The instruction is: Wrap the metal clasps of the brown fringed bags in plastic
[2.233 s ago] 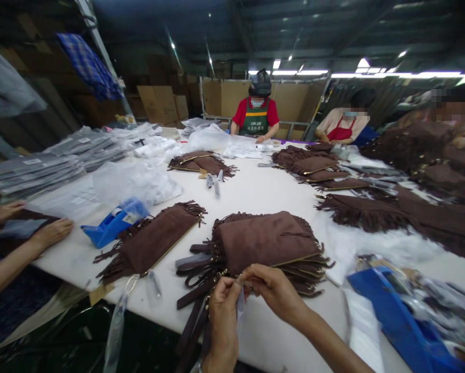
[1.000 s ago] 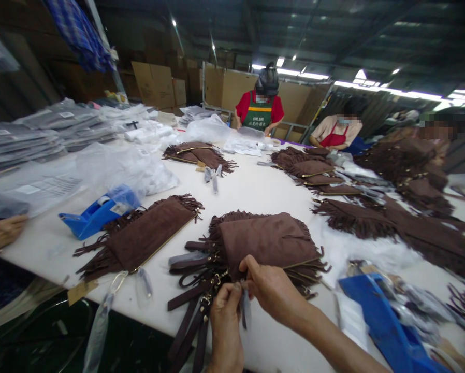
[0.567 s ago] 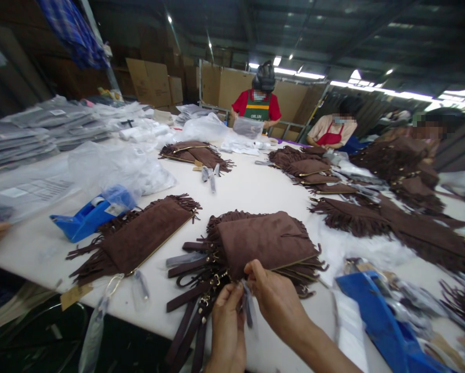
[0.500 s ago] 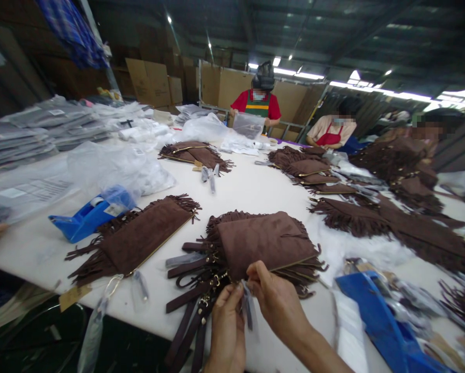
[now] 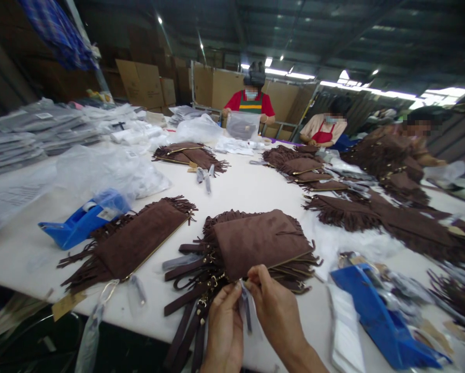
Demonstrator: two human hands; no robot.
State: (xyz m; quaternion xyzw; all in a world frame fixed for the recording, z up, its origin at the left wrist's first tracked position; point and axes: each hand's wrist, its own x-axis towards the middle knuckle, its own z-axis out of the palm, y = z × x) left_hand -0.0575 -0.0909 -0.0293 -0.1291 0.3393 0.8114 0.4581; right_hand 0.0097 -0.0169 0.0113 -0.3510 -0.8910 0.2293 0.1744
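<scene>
A stack of dark brown fringed pouches [image 5: 261,241] lies before me, with brown wrist straps [image 5: 188,300] and gold clasps spilling off its left side. At the top pouch's near corner, my left hand [image 5: 225,324] pinches a zipper pull [image 5: 248,309] wrapped in clear plastic. My right hand [image 5: 277,308] is closed on the same pull from the other side, thumb against forefinger. The fingertips hide where the pull joins the zipper. Another fringed pouch [image 5: 133,243] lies to the left, with a paper tag [image 5: 68,304] and a plastic-wrapped strap [image 5: 90,334] hanging over the table edge.
Blue tape dispensers [image 5: 83,220] [image 5: 378,305] stand to either side. White sheets [image 5: 345,326] lie right of my hands. Brown pouches [image 5: 407,223] cover the right side; plastic bags [image 5: 112,168] pile up at left. Across the table, a person in a red top [image 5: 269,106] handles a clear bag.
My hands stay pinched at the same spot on the pull, with only small finger movement. The view has shifted slightly. The person opposite has raised the bag, which shows something dark inside.
</scene>
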